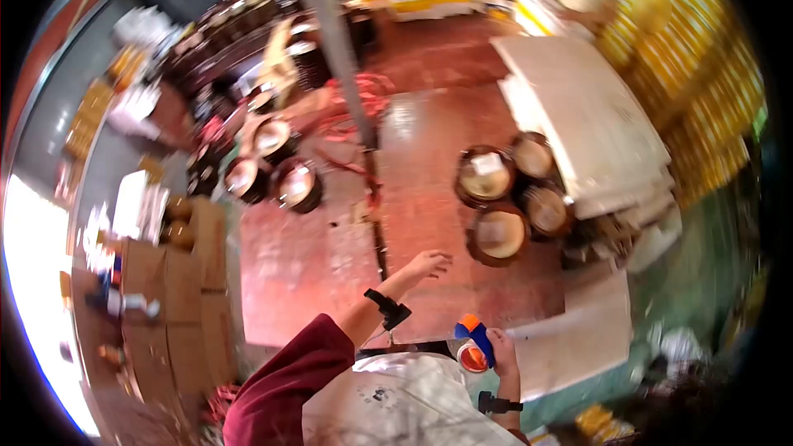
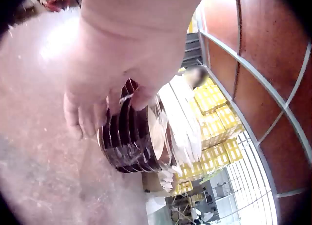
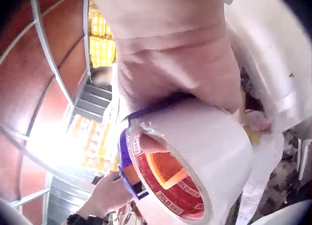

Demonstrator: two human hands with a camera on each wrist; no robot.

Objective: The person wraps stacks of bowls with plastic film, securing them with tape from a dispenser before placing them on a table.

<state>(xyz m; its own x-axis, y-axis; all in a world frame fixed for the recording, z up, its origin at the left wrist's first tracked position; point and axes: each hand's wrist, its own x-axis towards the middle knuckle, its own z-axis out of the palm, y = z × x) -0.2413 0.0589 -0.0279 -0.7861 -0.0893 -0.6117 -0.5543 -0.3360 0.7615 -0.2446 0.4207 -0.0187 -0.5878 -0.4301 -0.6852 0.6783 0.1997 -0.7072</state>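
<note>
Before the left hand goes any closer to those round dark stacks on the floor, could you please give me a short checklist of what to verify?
1. Right hand grips the roll of clear tape on its blue and orange dispenser: ok.
2. Left hand is free, fingers relaxed, holding nothing: ok.
3. Round dark stacks with pale tops stand upright on the red floor: ok.
4. Left hand touches a stack: not ok, a gap shows in the head view.
5. Loose tape end ready to pull: cannot tell.
</note>
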